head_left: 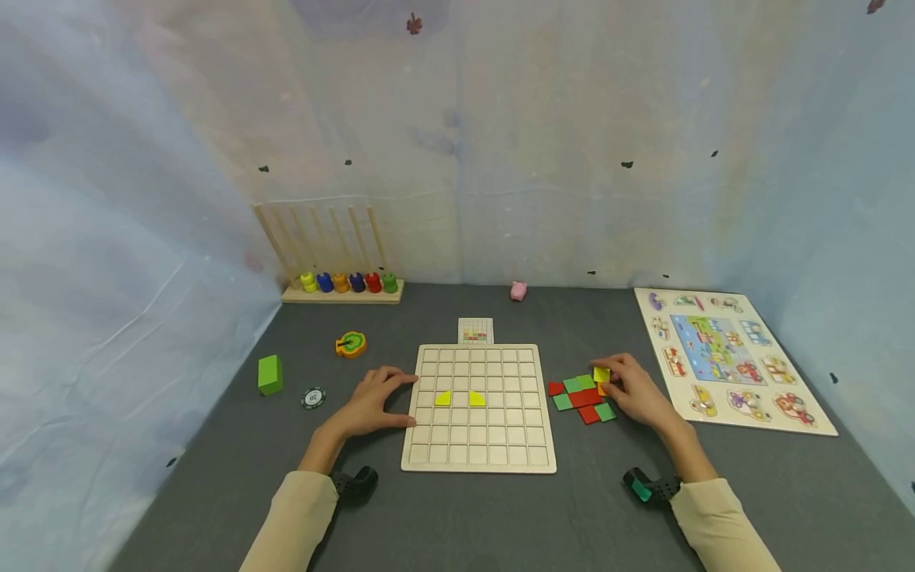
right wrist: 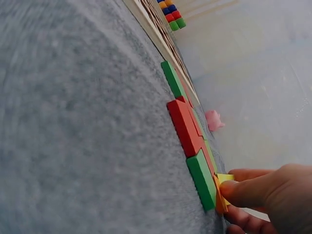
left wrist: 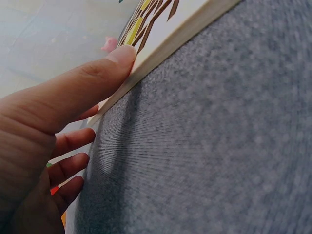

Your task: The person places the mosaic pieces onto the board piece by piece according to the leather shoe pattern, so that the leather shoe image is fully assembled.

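A wooden grid board (head_left: 457,457) lies flat, with two yellow tiles (head_left: 477,399) set in its cells. My left hand (head_left: 372,401) is at the board's left edge, thumb and fingers spread; in the left wrist view the thumb (left wrist: 92,80) touches the board's side. To the right of the board, my right hand (head_left: 635,391) pinches a yellow tile (head_left: 601,374) between thumb and fingertips. It is over a cluster of red tiles (head_left: 586,397), green tiles (head_left: 606,411) and an orange tile (right wrist: 220,199), close beside the orange one.
A small pattern card (head_left: 475,330) touches the board's far edge. Further left are a peg rack (head_left: 343,297), an orange-green toy (head_left: 351,344), a poker chip (head_left: 313,397) and a green block (head_left: 270,375). A pink pig (head_left: 518,291) stands at the back; a picture puzzle (head_left: 729,357) lies right.
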Motion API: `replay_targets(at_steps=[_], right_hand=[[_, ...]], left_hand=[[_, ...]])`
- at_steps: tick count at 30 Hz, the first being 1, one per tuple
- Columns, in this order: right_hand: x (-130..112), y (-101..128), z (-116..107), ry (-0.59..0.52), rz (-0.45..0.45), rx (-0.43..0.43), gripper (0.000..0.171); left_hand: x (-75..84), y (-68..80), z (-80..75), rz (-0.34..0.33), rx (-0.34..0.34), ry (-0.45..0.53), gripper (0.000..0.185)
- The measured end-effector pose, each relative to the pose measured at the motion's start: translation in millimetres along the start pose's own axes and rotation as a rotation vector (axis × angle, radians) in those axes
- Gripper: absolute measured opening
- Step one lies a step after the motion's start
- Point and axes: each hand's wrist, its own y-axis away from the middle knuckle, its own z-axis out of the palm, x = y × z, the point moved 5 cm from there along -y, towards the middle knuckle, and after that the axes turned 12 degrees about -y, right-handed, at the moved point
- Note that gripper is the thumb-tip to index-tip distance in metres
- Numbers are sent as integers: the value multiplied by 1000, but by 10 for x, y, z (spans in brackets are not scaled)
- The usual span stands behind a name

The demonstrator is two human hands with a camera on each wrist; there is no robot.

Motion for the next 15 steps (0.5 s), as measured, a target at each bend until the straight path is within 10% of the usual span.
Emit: replay_targets(at_steps=[15], right_hand=[[6,7,-20,20,35,26,32]], left_hand=[[-23,-13,25,-5,-1,4,75]])
